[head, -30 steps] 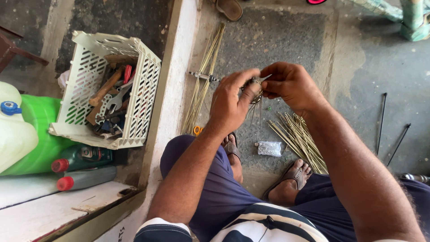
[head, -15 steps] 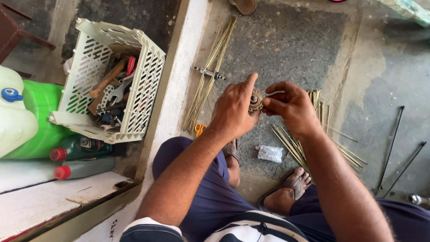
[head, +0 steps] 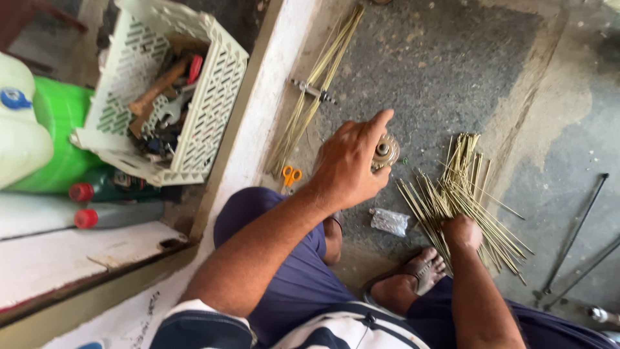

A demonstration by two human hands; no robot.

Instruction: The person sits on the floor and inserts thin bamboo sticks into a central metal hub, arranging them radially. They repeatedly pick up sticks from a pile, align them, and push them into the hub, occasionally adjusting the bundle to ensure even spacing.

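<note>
1. Far left, a green jug [head: 55, 129] is standing beside a white container [head: 19, 123], with two red-capped bottles [head: 103, 200] lying just below them.
2. Next along, a white plastic crate [head: 206, 97] is sitting tilted by the pale ledge [head: 252, 129], holding a wooden-handled tool [head: 158, 87] and a wrench [head: 173, 110] among darker bits that are too jumbled to tell apart.
3. On the grey floor [head: 439, 77] a long bundle of thin yellowish rods [head: 316, 90] is lying against the ledge, and small orange-handled scissors [head: 291, 174] are resting at its lower end.
4. In the middle, the left hand [head: 352, 165] is holding a small round metal hub [head: 385, 152] up above the floor; the fingers are clamped around it, with the index finger pointing outward.
5. Just below the hub, a small clear plastic bag [head: 389, 221] is lying on the floor near the sandalled foot [head: 413, 278].
6. To the right, the right hand [head: 462, 232] is down on a fanned pile of thin rods [head: 462, 187], fingers closing together on their near ends.
7. Far right, two dark metal bars [head: 575, 232] are lying well apart from the pile.
</note>
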